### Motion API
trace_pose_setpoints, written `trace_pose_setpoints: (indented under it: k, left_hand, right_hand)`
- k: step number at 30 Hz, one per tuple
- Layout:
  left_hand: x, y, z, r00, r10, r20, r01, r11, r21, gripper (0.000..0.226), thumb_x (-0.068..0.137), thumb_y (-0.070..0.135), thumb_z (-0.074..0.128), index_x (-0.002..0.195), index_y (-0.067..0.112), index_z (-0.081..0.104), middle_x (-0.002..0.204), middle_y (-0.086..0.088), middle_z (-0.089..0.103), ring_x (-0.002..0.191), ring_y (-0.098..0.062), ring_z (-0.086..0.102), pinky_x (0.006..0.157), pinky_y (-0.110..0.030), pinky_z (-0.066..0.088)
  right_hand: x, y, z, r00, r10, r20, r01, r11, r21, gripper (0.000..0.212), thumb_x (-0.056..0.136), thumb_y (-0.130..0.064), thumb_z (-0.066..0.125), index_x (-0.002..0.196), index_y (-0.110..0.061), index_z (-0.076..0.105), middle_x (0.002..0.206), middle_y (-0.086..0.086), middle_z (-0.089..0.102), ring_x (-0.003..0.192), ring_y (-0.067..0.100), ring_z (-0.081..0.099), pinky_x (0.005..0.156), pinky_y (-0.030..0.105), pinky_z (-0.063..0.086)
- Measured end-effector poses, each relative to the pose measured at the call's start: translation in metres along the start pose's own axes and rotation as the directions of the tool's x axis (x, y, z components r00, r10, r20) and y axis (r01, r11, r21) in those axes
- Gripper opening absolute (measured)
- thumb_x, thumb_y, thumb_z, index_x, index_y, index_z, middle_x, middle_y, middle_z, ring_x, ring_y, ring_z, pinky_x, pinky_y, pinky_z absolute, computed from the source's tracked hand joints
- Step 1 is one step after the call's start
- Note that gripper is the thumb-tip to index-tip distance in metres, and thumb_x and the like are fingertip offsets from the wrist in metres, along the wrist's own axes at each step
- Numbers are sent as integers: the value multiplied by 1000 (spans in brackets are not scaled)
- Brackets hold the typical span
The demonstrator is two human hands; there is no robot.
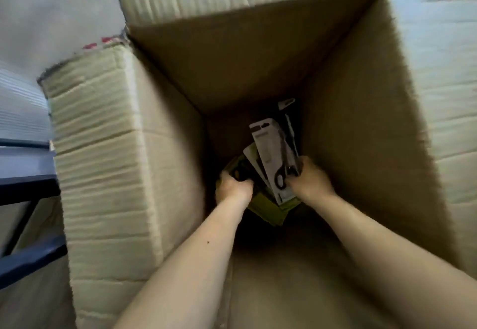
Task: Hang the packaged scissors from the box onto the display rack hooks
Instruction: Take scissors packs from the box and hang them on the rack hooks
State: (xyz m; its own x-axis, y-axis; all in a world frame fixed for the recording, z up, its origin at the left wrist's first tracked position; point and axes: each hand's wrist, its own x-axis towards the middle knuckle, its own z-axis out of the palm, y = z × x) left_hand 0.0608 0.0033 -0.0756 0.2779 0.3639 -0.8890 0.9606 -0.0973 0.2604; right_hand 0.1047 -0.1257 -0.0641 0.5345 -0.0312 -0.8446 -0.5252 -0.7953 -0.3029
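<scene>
Brown cardboard box (361, 96), deep and open, holds packaged scissors (268, 212) at its bottom by the far wall. The right hand (309, 178) grips a grey-white pack (273, 153) at its handle end, the pack standing tilted, while the left hand (233, 186) curls round a green pack (238, 169) just beside it.

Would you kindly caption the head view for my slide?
Left hand and right hand hold carded packaged scissors inside a brown cardboard box.

Grey-carded packaged scissors (273, 153) stand fanned — tilted — at the bottom of the deep cardboard box (232, 70).
</scene>
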Motion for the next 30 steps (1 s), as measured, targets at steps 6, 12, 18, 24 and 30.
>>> trace_pose_setpoints:
  k: [6, 12, 18, 24, 30]
  left_hand:
    - [69, -24, 41, 996, -84, -42, 77, 988, -136, 70, 88, 27, 59, 146, 19, 20, 148, -12, 30, 130, -33, 38, 103, -37, 41]
    - [92, -30, 66, 973, -111, -203, 74, 981, -181, 80, 83, 21, 65, 146, 25, 16, 153, -10, 4, 139, -37, 10, 110, -42, 24]
    - [94, -32, 66, 953, -59, -296, 18, 990, -137, 59, 81, 23, 66, 132, 19, 38, 145, -12, 18, 133, -34, 17, 102, -38, 30]
    - [75, -22, 51, 932, 188, -311, -144, 976, 161, 44, 89, 29, 57, 129, 13, 47, 138, -10, 41, 127, -32, 35, 94, -37, 39]
    - [39, -12, 39, 976, 183, -120, -124, 914, 387, 39, 94, 28, 48, 132, 19, 44, 133, -11, 47, 121, -30, 46, 87, -39, 45]
  right_hand:
    - [67, 29, 35, 1000, 16, -3, -17, 1000, -24, 63, 90, -22, 55, 144, -13, 23, 143, 15, 37, 126, 33, 42, 98, 35, 40]
    - [101, 35, 56, 997, 57, -44, -63, 984, -164, 97, 74, -38, 74, 144, -17, 10, 143, 17, 15, 127, 40, 33, 99, 43, 39]
    - [102, 40, 65, 992, -50, -120, 0, 923, -385, 84, 82, -29, 67, 140, -14, 8, 142, 19, 12, 112, 43, 48, 88, 43, 47]
    - [84, 29, 39, 994, -50, -96, 13, 937, -348, 50, 97, -34, 39, 136, -4, 28, 137, 23, 34, 117, 42, 46, 90, 40, 41]
    - [40, 19, 26, 995, 4, 96, 13, 985, -171, 38, 98, -29, 38, 131, -10, 42, 130, 15, 51, 113, 31, 53, 89, 35, 47]
